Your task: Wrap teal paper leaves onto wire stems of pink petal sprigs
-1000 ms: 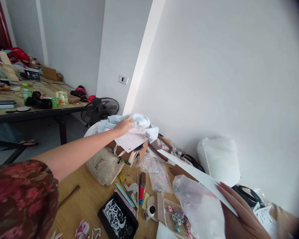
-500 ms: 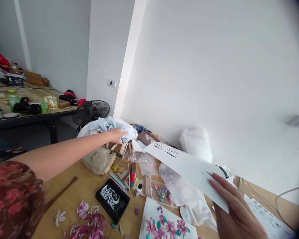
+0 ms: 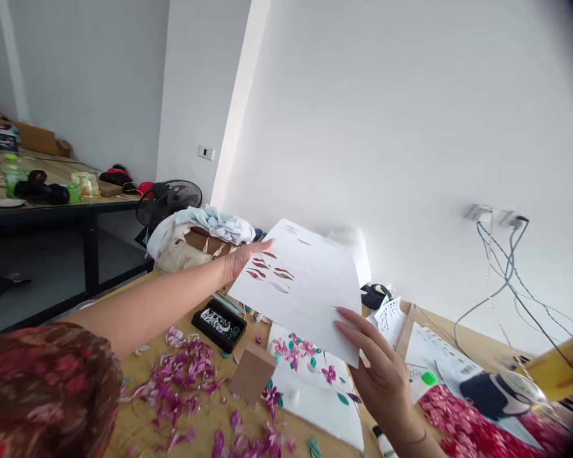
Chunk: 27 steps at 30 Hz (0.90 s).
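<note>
A white paper sheet (image 3: 310, 289) with leaf-shaped cut-outs, some looking reddish brown, is held up tilted over the table. My left hand (image 3: 248, 257) grips its left edge, thumb on top and the other fingers hidden behind. At the lower right corner, my right hand (image 3: 377, 362) has the sheet between its fingers and a thumb I cannot see. Below lies a white panel (image 3: 325, 413) decorated with pink-purple flowers and teal leaves, partly covered by the sheet. A brown block (image 3: 253, 372) stands at the panel's left side. Loose purple petals (image 3: 184, 375) are scattered further left.
A black tray (image 3: 239, 331) holds small white pieces. Behind my left hand sit a beige bag (image 3: 179, 254) and pale cloth (image 3: 214, 222). Red petals (image 3: 451, 416) and printed sheets (image 3: 434, 350) lie at right. Cables (image 3: 509, 267) hang from the wall, and a black fan (image 3: 172, 197) stands behind.
My left hand has left the pale cloth and taken hold of the paper's left edge. The sheet has swung round to show its broad face. My view has turned right.
</note>
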Motion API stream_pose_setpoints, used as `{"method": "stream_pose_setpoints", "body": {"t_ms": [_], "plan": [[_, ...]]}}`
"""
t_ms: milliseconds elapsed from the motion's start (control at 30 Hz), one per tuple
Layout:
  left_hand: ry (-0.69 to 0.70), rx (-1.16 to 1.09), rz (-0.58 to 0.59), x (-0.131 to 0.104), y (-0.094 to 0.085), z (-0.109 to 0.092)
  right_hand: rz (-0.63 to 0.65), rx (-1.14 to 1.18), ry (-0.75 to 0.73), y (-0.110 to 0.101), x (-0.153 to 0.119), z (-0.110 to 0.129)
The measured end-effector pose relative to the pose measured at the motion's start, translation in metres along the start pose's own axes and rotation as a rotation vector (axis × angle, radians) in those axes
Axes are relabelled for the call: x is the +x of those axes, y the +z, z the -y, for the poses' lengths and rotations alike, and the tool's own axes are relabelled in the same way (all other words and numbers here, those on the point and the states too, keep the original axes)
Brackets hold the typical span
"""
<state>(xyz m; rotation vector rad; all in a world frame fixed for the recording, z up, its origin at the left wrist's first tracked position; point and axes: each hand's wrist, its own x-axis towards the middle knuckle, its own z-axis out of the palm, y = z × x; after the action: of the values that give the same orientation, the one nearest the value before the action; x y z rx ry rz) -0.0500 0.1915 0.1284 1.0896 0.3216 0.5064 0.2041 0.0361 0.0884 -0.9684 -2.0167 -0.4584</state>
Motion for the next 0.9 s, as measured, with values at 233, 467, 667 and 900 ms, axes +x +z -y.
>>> {"method": "stream_pose_setpoints", "body": {"t_ms": [233,467,667,900], "plan": [[0.092,0.013,-0.070,-0.046,0.010,0.050,-0.066,0.087,0.286,-0.002,-0.074,0.036],[0.166,0.034,-0.081,-0.116,0.056,0.099,-0.152,1.019,0.987,-0.017,-0.112,0.116],[0.131,0.056,-0.068,-0.120,0.087,0.136,-0.199,1.348,1.102,-0.010,-0.127,0.128],[0.147,0.019,-0.097,-0.097,0.097,0.161,-0.318,1.363,1.229,-0.003,-0.152,0.104]]}}
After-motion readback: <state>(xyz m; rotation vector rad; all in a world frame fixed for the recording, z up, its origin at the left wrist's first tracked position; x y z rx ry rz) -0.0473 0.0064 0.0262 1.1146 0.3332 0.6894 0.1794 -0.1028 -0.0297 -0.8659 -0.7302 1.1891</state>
